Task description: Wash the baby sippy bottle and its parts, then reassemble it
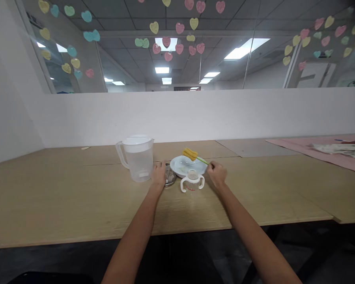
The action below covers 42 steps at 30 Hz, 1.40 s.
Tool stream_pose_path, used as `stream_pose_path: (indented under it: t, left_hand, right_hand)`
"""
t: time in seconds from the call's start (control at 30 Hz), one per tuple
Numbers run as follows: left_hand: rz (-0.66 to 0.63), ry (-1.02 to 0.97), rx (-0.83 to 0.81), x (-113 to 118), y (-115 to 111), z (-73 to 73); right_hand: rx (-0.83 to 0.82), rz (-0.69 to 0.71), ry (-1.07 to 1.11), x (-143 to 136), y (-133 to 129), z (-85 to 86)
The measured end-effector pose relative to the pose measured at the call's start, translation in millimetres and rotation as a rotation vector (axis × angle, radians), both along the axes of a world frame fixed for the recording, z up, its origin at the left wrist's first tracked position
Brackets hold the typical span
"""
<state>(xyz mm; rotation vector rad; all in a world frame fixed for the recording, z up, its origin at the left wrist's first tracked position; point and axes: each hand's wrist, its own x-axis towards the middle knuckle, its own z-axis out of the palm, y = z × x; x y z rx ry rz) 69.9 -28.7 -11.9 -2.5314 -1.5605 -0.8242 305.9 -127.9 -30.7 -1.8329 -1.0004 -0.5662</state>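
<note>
My right hand is closed round the green handle of a sponge bottle brush. The brush's yellow head is over the far side of a white bowl. In front of the bowl stands a clear baby bottle with two white side handles and an open top. My left hand lies with fingers stretched forward against the left side of a small metal dish. Small items in that dish are too small to name. A translucent plastic pitcher stands just left of this hand.
The wooden table meets a white wall at the back. On the far right, a pink cloth carries a crumpled white cloth. A small flat piece lies at the back left.
</note>
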Motion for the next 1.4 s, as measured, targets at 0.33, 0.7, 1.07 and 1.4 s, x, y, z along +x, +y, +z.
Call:
stream_pose_path:
  t: [0.33,0.7,1.07,1.4]
  left_hand:
    - [0.039,0.002,-0.079,0.2,5.9,-5.4]
    - [-0.037,-0.079,0.100,8.0,1.7,-3.5]
    - [-0.124,-0.179,0.131,12.6,6.0,-11.5]
    - [-0.210,-0.264,0.216,14.6,-0.1,-11.6]
  right_hand:
    - [-0.063,-0.008,0.018,4.0,7.8,-4.8]
    - [0.404,0.481,0.515,13.2,17.5,3.1]
    - [0.654,0.565,1.003,22.1,20.9,5.2]
    - [0.452,0.448,0.691,14.8,29.9,-8.7]
